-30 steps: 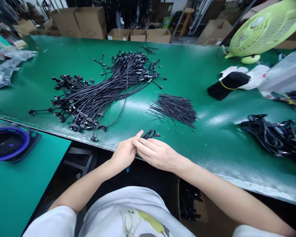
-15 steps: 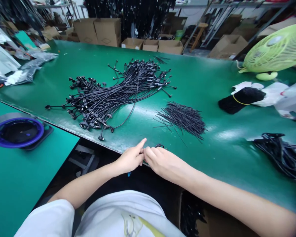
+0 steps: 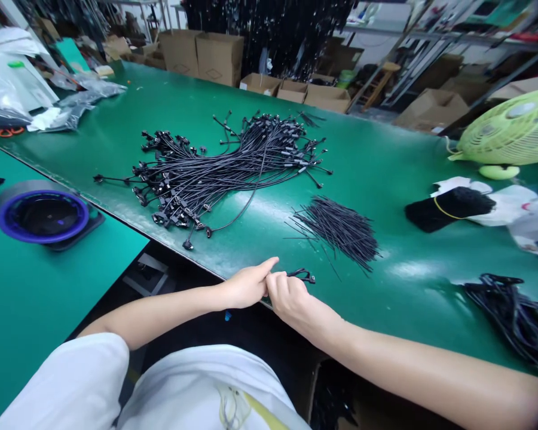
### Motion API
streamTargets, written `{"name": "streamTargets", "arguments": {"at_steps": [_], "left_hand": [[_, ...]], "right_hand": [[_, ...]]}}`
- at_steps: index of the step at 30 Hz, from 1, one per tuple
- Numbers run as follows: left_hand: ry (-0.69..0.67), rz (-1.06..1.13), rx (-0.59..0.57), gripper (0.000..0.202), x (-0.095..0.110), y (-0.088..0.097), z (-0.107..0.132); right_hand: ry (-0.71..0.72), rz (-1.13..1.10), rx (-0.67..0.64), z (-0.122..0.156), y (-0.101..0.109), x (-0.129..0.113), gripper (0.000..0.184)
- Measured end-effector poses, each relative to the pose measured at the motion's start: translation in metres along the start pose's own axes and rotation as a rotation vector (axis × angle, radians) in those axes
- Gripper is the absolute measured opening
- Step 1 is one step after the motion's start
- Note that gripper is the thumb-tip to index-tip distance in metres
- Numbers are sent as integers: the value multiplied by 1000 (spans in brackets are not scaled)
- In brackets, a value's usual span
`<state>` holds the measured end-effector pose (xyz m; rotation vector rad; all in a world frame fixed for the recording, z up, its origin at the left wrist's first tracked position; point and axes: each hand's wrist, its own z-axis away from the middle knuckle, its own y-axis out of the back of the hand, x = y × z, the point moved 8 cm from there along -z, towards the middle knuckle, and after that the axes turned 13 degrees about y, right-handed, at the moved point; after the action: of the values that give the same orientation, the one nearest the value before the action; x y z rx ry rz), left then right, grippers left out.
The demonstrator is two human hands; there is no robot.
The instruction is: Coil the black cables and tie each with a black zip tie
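The right hand (image 3: 289, 297) has its grip closed on a small loop of black cable (image 3: 301, 275) at the near edge of the green counter (image 3: 385, 167), with the loop sticking out toward two o'clock. The left hand (image 3: 246, 285) lies just beside it, fingers straight. From the hands, a large heap of black connector cables (image 3: 215, 176) sits at eleven o'clock and a loose pile of thin black wires (image 3: 338, 233) close by at two o'clock. Beyond that pile are a yellow-banded black bundle (image 3: 451, 209) and a lime-green fan (image 3: 511, 134). Tangled black cables (image 3: 511, 316) lie at three o'clock.
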<state>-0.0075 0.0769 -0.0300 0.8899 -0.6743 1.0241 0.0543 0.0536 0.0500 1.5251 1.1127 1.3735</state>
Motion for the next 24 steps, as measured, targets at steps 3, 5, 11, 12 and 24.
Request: {"name": "streamTargets", "arguments": {"at_steps": [3, 5, 11, 12, 24], "left_hand": [[-2, 51, -10, 63, 5, 2, -5], [33, 64, -48, 65, 5, 2, -9], [-59, -141, 45, 57, 15, 16, -9], [-32, -108, 32, 59, 13, 15, -10], [204, 809, -224, 40, 10, 2, -6]], "right_hand": [[-32, 35, 15, -1, -1, 3, 46], [-29, 65, 25, -2, -2, 5, 46], [76, 135, -9, -2, -8, 7, 39], [92, 162, -20, -2, -10, 6, 37], [-11, 164, 91, -7, -1, 33, 27]]}}
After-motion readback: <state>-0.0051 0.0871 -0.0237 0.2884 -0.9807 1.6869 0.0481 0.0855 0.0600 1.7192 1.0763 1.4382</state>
